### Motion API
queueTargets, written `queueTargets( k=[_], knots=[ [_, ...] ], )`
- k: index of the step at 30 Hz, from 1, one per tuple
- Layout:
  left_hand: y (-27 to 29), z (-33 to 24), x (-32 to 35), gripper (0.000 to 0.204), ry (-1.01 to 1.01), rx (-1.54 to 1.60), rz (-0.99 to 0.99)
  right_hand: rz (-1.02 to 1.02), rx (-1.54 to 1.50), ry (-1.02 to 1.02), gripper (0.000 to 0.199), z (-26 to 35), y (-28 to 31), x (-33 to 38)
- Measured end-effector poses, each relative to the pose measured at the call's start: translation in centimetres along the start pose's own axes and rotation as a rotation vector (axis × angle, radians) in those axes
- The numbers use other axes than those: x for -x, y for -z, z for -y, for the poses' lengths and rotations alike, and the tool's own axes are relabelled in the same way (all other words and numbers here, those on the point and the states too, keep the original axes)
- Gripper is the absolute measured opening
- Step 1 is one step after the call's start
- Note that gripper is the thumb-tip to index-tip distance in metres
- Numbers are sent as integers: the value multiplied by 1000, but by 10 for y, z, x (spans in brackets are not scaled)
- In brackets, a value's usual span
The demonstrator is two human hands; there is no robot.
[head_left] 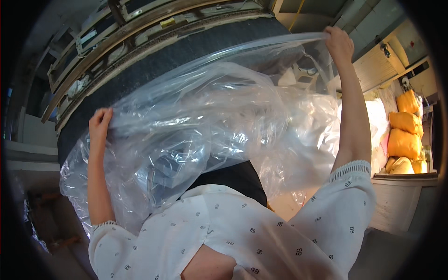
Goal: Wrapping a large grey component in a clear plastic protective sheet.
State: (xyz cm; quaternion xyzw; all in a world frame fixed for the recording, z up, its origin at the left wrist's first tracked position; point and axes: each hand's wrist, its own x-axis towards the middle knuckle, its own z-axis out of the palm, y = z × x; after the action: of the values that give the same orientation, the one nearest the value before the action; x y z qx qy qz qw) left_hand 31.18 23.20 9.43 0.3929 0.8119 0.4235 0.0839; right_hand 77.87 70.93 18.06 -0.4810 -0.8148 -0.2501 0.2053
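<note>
A large sheet of clear plastic film (219, 107) stretches between my two hands, its upper edge pulled fairly taut. My left hand (100, 120) is closed on the film's edge at the left. Farther out at the upper right, my right hand (339, 44) grips the other end of that edge, with the arm reaching out. Below the edge the film hangs in shiny, crumpled folds across my front and toward the right. Behind it lies a dark table surface (154, 70), partly seen through the film.
Along the table's far side runs a wooden rail frame (93, 56) with slats. At the right, several orange bundles (405, 122) are stacked on a ledge. A pale wooden panel (380, 65) with metal fittings stands near my right arm.
</note>
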Motion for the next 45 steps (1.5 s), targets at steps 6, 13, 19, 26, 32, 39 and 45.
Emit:
queueTargets(
  k=[6, 13, 19, 26, 32, 39, 45],
  knots=[
    [77, 50, 107, 25, 407, -56, -24, -595, -125, -38, 30, 144, 4, -25],
    [232, 180, 241, 26, 752, -294, -169, -183, -758, 697, 26, 237, 7, 96],
    [285, 224, 168, 31, 475, -400, -250, 48, -712, 661, 37, 245, 26, 79],
    [201, 178, 24, 36, 393, -227, -209, 314, -343, 209, 53, 249, -6, 40],
    [177, 184, 19, 37, 228, -366, -530, 2, -472, 311, 48, 230, -3, 39],
    [182, 183, 16, 37, 209, -336, -522, 51, -784, 365, 34, 224, 4, 54],
    [196, 213, 4, 39, 266, -238, -410, 183, -503, 304, 45, 236, -47, 49]
  ],
)
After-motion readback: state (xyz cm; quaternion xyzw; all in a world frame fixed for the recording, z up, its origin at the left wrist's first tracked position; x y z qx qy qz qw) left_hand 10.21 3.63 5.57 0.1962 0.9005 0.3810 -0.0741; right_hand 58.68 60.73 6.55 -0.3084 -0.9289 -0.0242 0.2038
